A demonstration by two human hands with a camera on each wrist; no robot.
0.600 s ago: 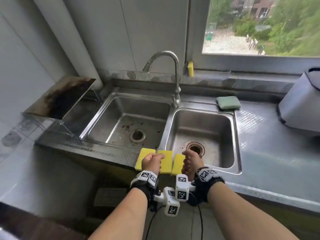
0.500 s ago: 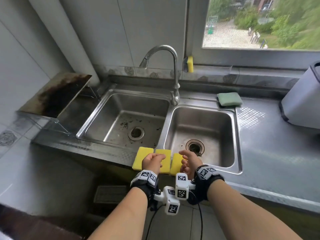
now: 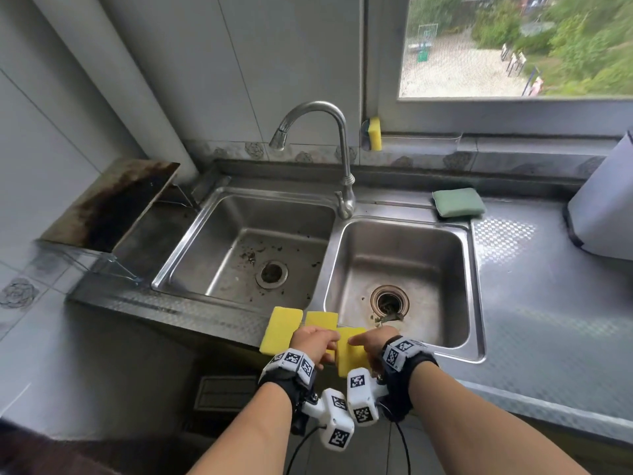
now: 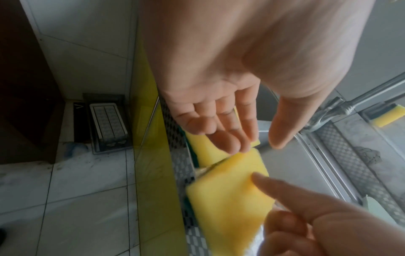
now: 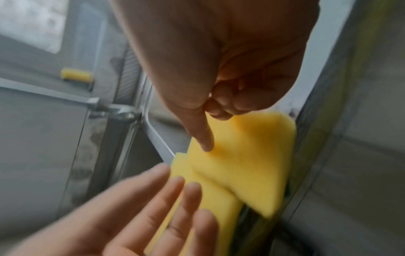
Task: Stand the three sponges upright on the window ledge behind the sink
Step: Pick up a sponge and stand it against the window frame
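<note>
Three yellow sponges lie at the front rim of the double sink [image 3: 476, 303]. The left sponge [image 3: 281, 329] lies flat and untouched. My left hand [image 3: 313, 342] hovers over the middle sponge [image 3: 321, 319] [image 4: 206, 152] with fingers straight and thumb spread. My right hand [image 3: 371, 341] pinches the right sponge [image 3: 352, 354] [image 4: 230, 190] [image 5: 252, 164], thumb on its top face and fingers curled beneath; it is raised and tilted off the rim. The window ledge [image 3: 513, 145] runs behind the sink.
Another yellow sponge [image 3: 375, 133] stands upright at the ledge's left end, behind the faucet [image 3: 344, 159]. A green sponge [image 3: 459, 202] lies flat on the counter behind the right basin. A white appliance [image 3: 603, 207] stands far right; a stained board [image 3: 113, 204] leans at the left.
My right hand has taken hold of the right sponge and pulled it up and toward me off the rim. My left hand's fingers have straightened above the middle sponge.
</note>
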